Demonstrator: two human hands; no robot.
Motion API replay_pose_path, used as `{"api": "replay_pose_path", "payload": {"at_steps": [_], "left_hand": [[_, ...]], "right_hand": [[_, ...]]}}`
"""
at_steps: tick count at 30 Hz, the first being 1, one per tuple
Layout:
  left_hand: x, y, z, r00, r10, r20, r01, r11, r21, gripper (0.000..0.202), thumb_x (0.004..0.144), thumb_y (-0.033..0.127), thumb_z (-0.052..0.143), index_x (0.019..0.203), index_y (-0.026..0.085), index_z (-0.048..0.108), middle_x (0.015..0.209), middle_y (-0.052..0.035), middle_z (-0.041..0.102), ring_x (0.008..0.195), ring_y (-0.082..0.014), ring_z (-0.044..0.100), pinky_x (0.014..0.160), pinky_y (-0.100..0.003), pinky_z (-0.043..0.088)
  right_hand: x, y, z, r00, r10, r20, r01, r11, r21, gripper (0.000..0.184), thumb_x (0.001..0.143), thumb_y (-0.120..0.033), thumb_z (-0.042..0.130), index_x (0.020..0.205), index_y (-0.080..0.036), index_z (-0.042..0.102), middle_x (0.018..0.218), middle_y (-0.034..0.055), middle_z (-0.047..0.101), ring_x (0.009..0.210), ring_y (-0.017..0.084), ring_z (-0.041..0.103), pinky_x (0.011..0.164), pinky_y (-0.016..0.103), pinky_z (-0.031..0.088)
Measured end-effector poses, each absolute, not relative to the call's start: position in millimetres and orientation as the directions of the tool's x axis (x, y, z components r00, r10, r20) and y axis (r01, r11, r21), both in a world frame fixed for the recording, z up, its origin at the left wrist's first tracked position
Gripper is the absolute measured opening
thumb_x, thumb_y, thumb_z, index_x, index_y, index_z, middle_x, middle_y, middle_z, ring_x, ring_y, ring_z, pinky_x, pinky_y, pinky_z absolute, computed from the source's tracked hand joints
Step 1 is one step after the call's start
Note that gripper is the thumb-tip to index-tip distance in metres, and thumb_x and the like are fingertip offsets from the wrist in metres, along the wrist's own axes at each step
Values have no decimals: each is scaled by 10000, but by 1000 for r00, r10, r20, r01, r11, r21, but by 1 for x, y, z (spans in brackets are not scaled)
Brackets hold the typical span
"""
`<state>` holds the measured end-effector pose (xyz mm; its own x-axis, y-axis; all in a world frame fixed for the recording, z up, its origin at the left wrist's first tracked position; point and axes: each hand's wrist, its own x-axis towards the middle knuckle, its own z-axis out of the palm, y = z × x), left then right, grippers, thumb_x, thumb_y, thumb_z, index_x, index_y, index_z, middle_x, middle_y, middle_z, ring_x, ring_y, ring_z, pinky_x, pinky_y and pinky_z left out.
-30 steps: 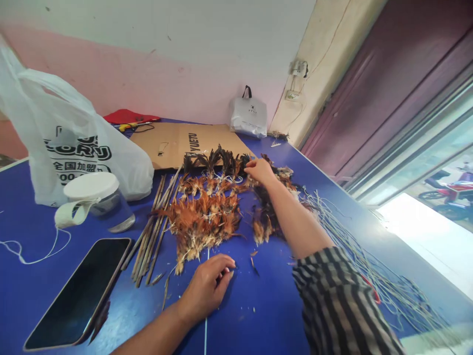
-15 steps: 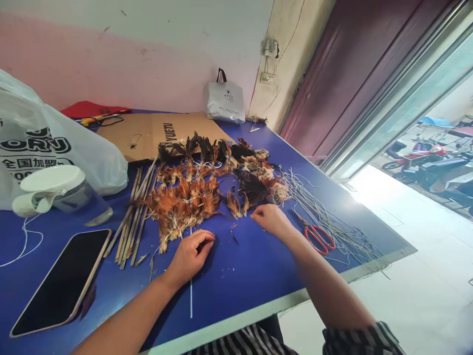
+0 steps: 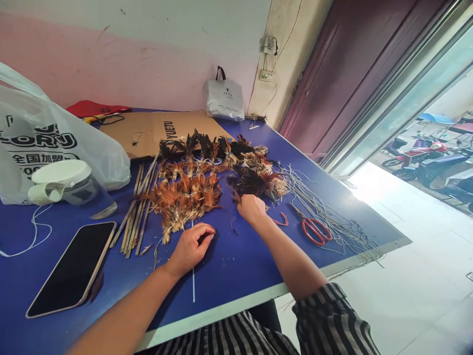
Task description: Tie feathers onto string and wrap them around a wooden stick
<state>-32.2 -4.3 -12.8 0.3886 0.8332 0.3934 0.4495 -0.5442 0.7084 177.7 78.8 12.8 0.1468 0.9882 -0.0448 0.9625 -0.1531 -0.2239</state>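
1. The blue table (image 3: 240,281) carries everything.
2. Orange feathers (image 3: 185,197) spread across its middle, with dark feathers (image 3: 253,180) just right of them. All lie loose, so a dragged forearm could scatter them.
3. The right hand (image 3: 252,209) has its fingers closed on the near dark feathers. The left hand (image 3: 190,246) rests with fingers curled together beside the orange ones; I cannot tell if it grips anything.
4. Red scissors (image 3: 314,229) lie right of the right hand among cords (image 3: 332,222), which could snag.
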Motion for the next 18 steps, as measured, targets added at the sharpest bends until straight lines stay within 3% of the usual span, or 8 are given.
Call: {"api": "replay_pose_path", "payload": {"at_steps": [4, 9, 14, 18], "left_hand": [[-32, -5, -13, 395, 832, 389, 443, -544, 713, 169, 848, 228, 460, 865, 184, 623, 890, -57, 652, 852, -161, 592, 815, -313, 461], [-28, -6, -9, 312, 896, 315, 422, -428, 799, 155, 810, 252, 512, 828, 180, 649, 857, -43, 664, 830, -163, 603, 809, -316, 462], [-11, 1, 8, 246, 967, -67, 211, 14, 977, 186, 739, 285, 594, 843, 148, 664, 778, -48, 671, 701, -153, 616, 594, -253, 491], [11, 12, 22, 246, 925, -288, -56, 310, 949, 209, 715, 249, 657, 881, 120, 660, 910, -88, 681, 693, -111, 623, 595, -215, 494]], "right_hand": [[186, 78, 8, 161, 986, -35, 934, -164, -318, 192, 709, -172, 536, 821, -142, 689, 876, 169, 669, 886, 272, 623, 740, 327, 436], [204, 74, 6, 110, 992, -55, 818, -121, -563, 114, 665, -241, 568, 647, -142, 623, 626, 49, 590, 648, 174, 574, 568, 244, 392], [220, 71, 11, -43, 987, -156, 537, -109, -836, 246, 694, -406, 536, 638, -168, 506, 472, -63, 364, 379, 56, 311, 380, 194, 235], [222, 65, 16, -182, 966, -184, 303, -123, -945, 326, 672, -477, 559, 628, -191, 410, 499, -90, 308, 370, 32, 214, 358, 181, 190]]}}
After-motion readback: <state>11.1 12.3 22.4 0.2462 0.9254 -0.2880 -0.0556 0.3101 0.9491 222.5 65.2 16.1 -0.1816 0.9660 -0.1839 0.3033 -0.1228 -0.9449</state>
